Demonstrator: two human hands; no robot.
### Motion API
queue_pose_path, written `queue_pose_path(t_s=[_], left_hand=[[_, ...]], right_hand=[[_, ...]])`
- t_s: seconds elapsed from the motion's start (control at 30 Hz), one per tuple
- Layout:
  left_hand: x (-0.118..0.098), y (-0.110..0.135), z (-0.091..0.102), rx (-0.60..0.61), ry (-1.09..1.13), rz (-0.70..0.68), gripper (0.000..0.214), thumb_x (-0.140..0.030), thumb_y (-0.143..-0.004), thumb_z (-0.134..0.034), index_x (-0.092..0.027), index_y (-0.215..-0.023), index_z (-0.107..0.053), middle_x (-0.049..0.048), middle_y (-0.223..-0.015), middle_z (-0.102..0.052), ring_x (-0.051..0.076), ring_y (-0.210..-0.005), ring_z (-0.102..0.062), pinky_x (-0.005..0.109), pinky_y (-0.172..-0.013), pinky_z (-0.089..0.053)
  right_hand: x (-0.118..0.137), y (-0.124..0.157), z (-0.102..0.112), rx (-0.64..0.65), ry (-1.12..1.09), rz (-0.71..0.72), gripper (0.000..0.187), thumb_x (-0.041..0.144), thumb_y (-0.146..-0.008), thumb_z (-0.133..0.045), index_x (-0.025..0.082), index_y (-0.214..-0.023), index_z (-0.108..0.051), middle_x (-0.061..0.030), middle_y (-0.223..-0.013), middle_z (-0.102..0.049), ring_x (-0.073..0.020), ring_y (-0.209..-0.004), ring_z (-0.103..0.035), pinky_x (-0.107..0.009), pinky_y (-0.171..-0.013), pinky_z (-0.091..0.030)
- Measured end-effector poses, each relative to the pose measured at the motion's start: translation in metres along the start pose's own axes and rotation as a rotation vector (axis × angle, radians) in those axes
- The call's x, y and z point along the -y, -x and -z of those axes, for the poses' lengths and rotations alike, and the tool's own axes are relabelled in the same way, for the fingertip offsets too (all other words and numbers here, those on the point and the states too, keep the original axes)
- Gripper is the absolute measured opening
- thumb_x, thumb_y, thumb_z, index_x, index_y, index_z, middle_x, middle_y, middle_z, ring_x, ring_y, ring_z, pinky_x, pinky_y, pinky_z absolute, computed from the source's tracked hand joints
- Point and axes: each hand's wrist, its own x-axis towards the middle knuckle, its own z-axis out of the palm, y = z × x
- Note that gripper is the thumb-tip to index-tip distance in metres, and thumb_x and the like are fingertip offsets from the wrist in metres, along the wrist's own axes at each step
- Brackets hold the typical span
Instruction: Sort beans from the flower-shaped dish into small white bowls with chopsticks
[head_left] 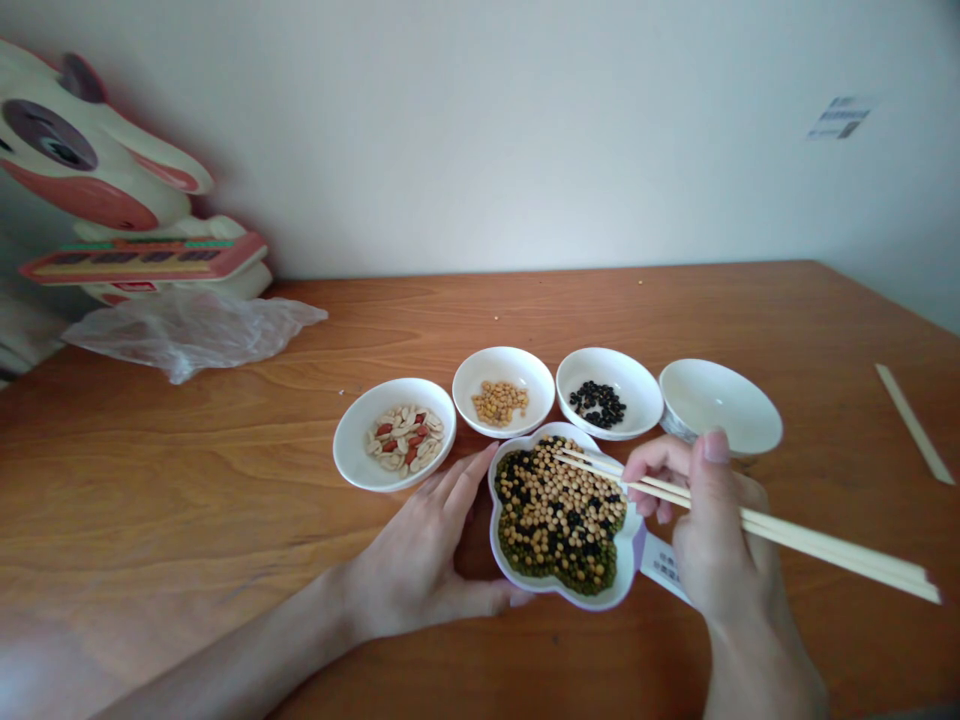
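Observation:
A flower-shaped white dish (630,572) full of mixed yellow, black and green beans sits near the table's front. My left hand (420,555) cups its left rim, thumb at the near edge and fingers spread along the far side. My right hand (712,530) is closed on a pair of wooden chopsticks (817,542), whose tips rest over the beans at the dish's upper part. Behind it stand a white bowl of peanuts (352,445), a bowl of yellow beans (469,375), a bowl of black beans (637,385) and an empty bowl (720,405).
A crumpled clear plastic bag (187,330) and a cartoon animal toy (97,190) sit at the back left by the wall. A paper chopstick sleeve (913,422) lies at the right. A printed label (664,568) lies under the flower dish's right side.

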Motion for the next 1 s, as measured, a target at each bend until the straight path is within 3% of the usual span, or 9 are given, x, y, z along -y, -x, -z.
queue_pose_path(t_s=[0.27,0.67,1.0], left_hand=[[-0.0010,-0.0012,0.0010,-0.012,-0.005,-0.025,0.125,-0.055,-0.079,-0.095,-0.027,-0.173,-0.018,0.0190,-0.166,-0.050,0.040,-0.150,-0.056,0.055,-0.126,-0.050],[-0.0007,-0.0017,0.0007,0.000,-0.001,-0.004,0.124,-0.055,-0.079,-0.095,-0.027,-0.172,-0.017,0.0181,-0.167,-0.049,0.038,-0.151,-0.055,0.054,-0.128,-0.048],[0.0006,-0.0012,-0.0008,0.000,-0.005,-0.012,0.124,-0.055,-0.080,-0.094,-0.027,-0.172,-0.016,0.0173,-0.169,-0.048,0.038,-0.153,-0.052,0.053,-0.130,-0.046]], right_hand=[[-0.0045,0.0020,0.0008,-0.057,-0.005,-0.005,0.082,0.074,-0.109,-0.026,0.022,-0.066,-0.073,-0.0043,-0.053,-0.060,-0.0159,-0.050,-0.053,-0.030,-0.045,-0.038],[-0.0040,0.0011,0.0020,0.016,-0.013,0.003,0.084,0.074,-0.109,-0.022,0.022,-0.068,-0.073,-0.0042,-0.053,-0.059,-0.0159,-0.049,-0.052,-0.030,-0.045,-0.037],[-0.0020,0.0019,-0.0019,-0.072,-0.023,0.007,0.082,0.072,-0.109,-0.028,0.021,-0.065,-0.073,-0.0043,-0.052,-0.060,-0.0149,-0.048,-0.053,-0.029,-0.044,-0.038]])
